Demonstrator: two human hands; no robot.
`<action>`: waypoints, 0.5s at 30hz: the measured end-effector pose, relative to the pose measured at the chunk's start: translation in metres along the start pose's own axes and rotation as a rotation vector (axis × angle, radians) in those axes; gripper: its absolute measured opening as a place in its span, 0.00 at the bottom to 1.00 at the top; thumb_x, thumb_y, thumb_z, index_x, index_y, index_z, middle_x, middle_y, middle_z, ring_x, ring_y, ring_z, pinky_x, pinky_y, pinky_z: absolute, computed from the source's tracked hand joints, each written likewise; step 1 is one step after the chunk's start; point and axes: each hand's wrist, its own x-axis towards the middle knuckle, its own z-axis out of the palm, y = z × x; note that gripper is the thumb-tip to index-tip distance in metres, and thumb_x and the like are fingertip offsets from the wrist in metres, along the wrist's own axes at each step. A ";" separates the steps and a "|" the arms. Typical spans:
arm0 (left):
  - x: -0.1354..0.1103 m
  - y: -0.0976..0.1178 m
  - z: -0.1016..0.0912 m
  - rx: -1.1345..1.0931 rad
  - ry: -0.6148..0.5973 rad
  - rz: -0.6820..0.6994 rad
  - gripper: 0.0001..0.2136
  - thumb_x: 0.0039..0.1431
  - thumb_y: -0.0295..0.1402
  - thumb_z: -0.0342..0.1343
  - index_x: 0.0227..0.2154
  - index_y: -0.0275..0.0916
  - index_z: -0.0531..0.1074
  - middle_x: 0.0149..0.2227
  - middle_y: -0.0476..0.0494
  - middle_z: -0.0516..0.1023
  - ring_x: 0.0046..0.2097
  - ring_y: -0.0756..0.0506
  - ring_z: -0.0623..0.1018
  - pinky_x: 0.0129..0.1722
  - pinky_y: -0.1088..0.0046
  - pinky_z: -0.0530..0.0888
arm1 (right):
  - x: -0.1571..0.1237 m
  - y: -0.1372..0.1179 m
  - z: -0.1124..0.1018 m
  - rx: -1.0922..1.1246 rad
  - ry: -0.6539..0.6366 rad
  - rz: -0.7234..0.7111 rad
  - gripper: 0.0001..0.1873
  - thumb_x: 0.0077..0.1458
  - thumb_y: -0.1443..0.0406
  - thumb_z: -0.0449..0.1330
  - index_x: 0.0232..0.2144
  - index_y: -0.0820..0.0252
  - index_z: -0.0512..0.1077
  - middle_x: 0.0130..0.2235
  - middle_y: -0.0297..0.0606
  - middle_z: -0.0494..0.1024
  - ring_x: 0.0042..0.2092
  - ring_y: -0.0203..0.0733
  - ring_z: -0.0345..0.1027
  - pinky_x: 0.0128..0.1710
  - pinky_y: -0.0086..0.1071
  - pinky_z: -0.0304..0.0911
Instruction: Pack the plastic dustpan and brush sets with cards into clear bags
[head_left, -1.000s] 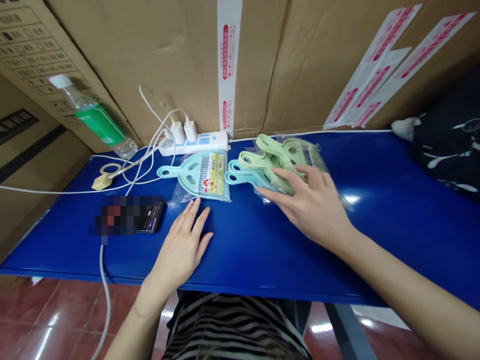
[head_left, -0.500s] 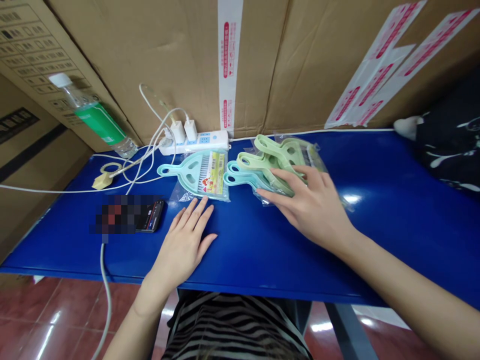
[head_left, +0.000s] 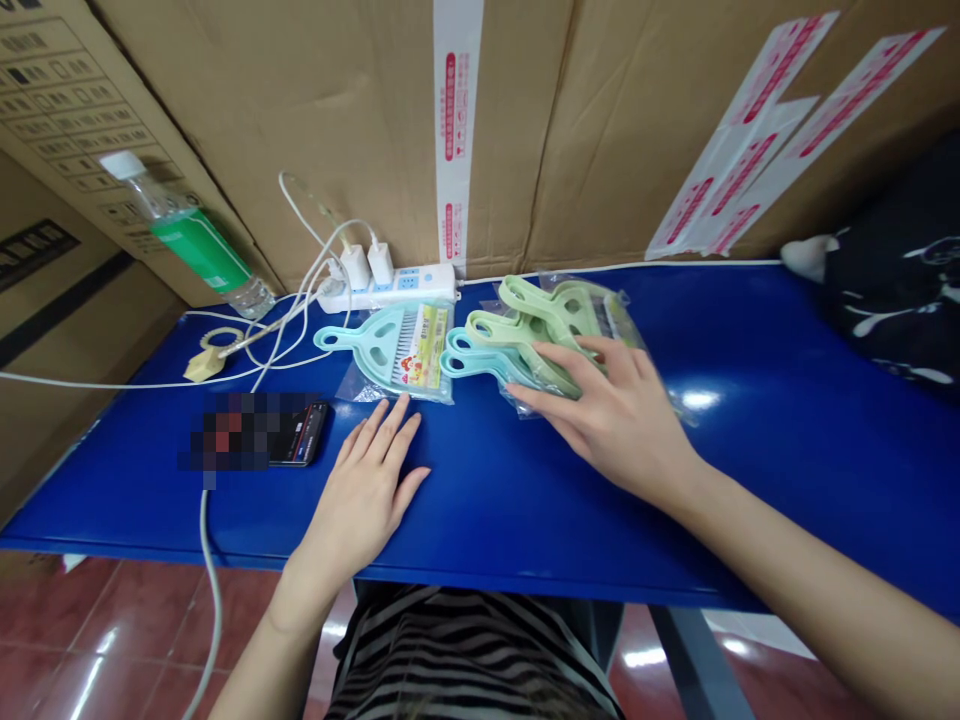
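Observation:
A light-blue dustpan and brush set (head_left: 379,350) lies in a clear bag with a printed card, its handle pointing left. To its right is a pile of bagged dustpans, with light-green dustpans (head_left: 544,305) over light-blue dustpans (head_left: 480,358). My right hand (head_left: 611,410) grips the pile from its near right side, fingers bent over the green pans and thumb at the near edge. It hides part of the pile. My left hand (head_left: 371,470) rests palm down on the table, open, its fingertips just short of the single blue set's bag.
On the blue table (head_left: 487,520), a phone (head_left: 300,435) lies left of my left hand. Behind are a power strip (head_left: 405,285) with chargers and white cables, and a leaning bottle (head_left: 199,245). Cardboard (head_left: 337,110) lines the back. Dark patterned fabric (head_left: 900,260) is at right.
The pile of dustpans has slid slightly left with my right hand, closer to the single blue set. My left hand has stayed nearly still.

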 end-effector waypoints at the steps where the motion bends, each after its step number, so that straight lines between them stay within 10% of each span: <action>1: 0.000 0.000 0.000 -0.002 0.004 0.001 0.24 0.71 0.42 0.37 0.61 0.34 0.63 0.65 0.34 0.65 0.65 0.37 0.65 0.58 0.55 0.72 | 0.000 0.000 0.000 0.004 0.001 0.001 0.15 0.59 0.68 0.60 0.44 0.43 0.79 0.53 0.41 0.76 0.50 0.54 0.63 0.41 0.43 0.58; 15: -0.002 -0.002 0.003 -0.045 0.006 0.002 0.22 0.71 0.41 0.38 0.58 0.36 0.67 0.60 0.35 0.71 0.62 0.38 0.70 0.57 0.54 0.73 | 0.001 0.002 -0.001 0.032 0.049 -0.008 0.11 0.60 0.65 0.60 0.42 0.46 0.80 0.52 0.42 0.76 0.49 0.53 0.64 0.42 0.43 0.61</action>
